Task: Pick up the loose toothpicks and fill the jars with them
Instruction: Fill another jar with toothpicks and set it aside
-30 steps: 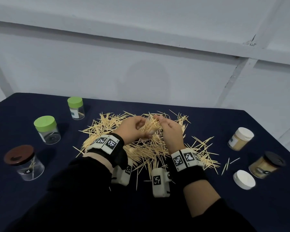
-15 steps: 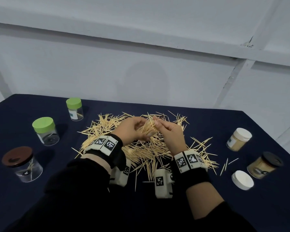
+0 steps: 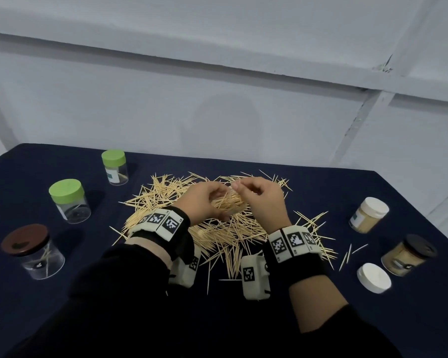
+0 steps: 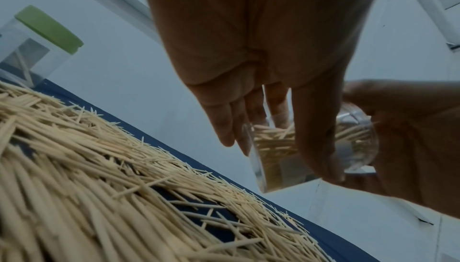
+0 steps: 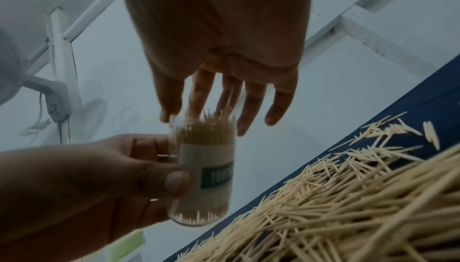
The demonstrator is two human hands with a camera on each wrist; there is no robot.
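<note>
Left hand point(image 3: 204, 200) grips a small clear plastic jar point(image 5: 204, 170) above the heap of loose pale wooden toothpicks point(image 3: 217, 228) in the middle of the dark blue cloth worktop point(image 3: 321, 192); thumb and fingers curled round its side; jar nearly packed with upright picks, mouth up, no lid on.

Right hand point(image 3: 261, 200) sits over the jar mouth; fingers point(image 5: 251, 107) spread and fairly straight in the right wrist view, tips touching the picks that stick out of the rim; holds nothing that can be made out.

Change: half a second ago the right hand lay lower against the bundle, apparently feeding picks in; now it's lifted slightly above the mouth with fingers loosened; jar has barely shifted; reads as a batch just gone in and being tapped level; this jar looks close to done, heap barely dented.

Writing: jar label cream with a green band, white letters "TOOT…" legible, rest turned away; presumably "TOOTHPICKS"; no brand readable.

Two clear jars with green lids point(image 3: 67, 200), one with a brown lid point(image 3: 33, 251) at left, near empty, lids on; fuller jars right.
</note>
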